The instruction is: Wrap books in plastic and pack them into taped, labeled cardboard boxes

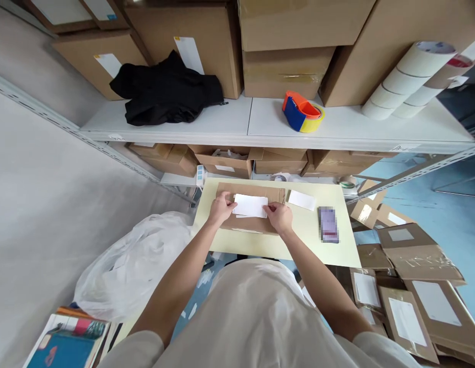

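A white paper label (251,205) is held by its two ends over a brown cardboard box (256,189). My left hand (221,208) pinches the label's left end between thumb and fingers. At the opposite end, my right hand (279,216) grips the edge the same way. Another white strip peeks out below the label's lower edge. The box lies on a pale yellow table (299,243). To the right of my right hand are a white paper slip or stack (302,200) and a blurred, purplish rectangular object (328,224).
Behind the table, a shelf (256,120) bears cartons, a black garment (168,92), coloured tape rolls (303,112) and stacked white rolls (409,79). A white plastic bag (134,260) bulges at the left. Cardboard boxes (409,255) pile up at the right.
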The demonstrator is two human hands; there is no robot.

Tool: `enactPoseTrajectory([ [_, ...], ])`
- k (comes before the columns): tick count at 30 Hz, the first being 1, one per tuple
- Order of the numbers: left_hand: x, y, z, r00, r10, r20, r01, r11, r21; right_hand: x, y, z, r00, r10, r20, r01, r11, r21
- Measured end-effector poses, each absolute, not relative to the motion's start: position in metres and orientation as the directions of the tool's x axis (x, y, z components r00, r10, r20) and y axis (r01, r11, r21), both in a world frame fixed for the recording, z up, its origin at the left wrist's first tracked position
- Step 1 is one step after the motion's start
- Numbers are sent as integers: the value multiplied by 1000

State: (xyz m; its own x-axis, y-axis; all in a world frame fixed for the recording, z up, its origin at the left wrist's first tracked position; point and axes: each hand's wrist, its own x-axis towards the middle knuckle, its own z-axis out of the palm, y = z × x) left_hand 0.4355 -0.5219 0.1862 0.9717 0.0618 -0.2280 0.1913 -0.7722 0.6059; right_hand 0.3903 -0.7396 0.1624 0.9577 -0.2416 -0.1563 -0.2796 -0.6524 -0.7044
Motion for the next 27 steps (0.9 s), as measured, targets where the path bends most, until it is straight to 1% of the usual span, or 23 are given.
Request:
enactPoseTrajectory([
  [3, 436, -528, 188, 966, 79, -245, 194, -849, 492, 393, -731, 161, 960, -241, -143, -278, -761, -586],
  [7, 435, -529, 189, 964, 86, -251, 183, -901, 393, 394, -724, 163, 965, -221, -142, -260, -874, -410],
  [9, 436, -525, 190, 974, 96, -204, 164, -922, 351, 392, -725, 164, 973, -212, -93, -231, -913, -337],
  [11, 435, -521, 191, 992, 64, -105, 95, -943, 318, 388, -727, 165, 977, -212, -12, -206, -933, -295],
  [12, 433, -520, 190, 999, 7, -44, 20, -952, 304, 385, -727, 165, 980, -198, 33, -181, -940, -289],
  [13, 431, -520, 189, 996, -88, 13, -88, -954, 287, 383, -726, 164, 984, -163, 75, -134, -947, -291],
  [15, 426, -524, 184, 932, -357, 67, -362, -899, 246, 378, -719, 160, 992, -24, 125, 15, -952, -307],
  [16, 423, -527, 180, 875, -481, 52, -479, -847, 228, 377, -713, 157, 991, 53, 122, 90, -944, -318],
  [17, 420, -531, 176, 821, -570, 15, -559, -800, 217, 375, -706, 154, 988, 120, 99, 146, -933, -328],
  [18, 417, -534, 171, 787, -617, -29, -599, -773, 210, 374, -699, 150, 984, 167, 61, 178, -926, -333],
  [19, 415, -536, 166, 777, -626, -69, -603, -771, 204, 374, -694, 146, 982, 186, 18, 181, -925, -334],
  [20, 415, -537, 162, 789, -607, -97, -582, -788, 199, 373, -690, 143, 984, 179, -22, 162, -930, -329],
  [22, 416, -535, 158, 833, -542, -109, -517, -834, 193, 371, -688, 138, 992, 110, -70, 83, -948, -307],
  [23, 417, -532, 157, 856, -507, -103, -482, -854, 194, 369, -690, 137, 996, 48, -79, 22, -956, -293],
  [25, 422, -521, 158, 910, -405, -92, -381, -902, 201, 362, -698, 135, 990, -115, -78, -132, -954, -270],
  [27, 426, -503, 159, 966, -242, -87, -218, -950, 223, 350, -711, 132, 957, -282, -71, -291, -917, -274],
])
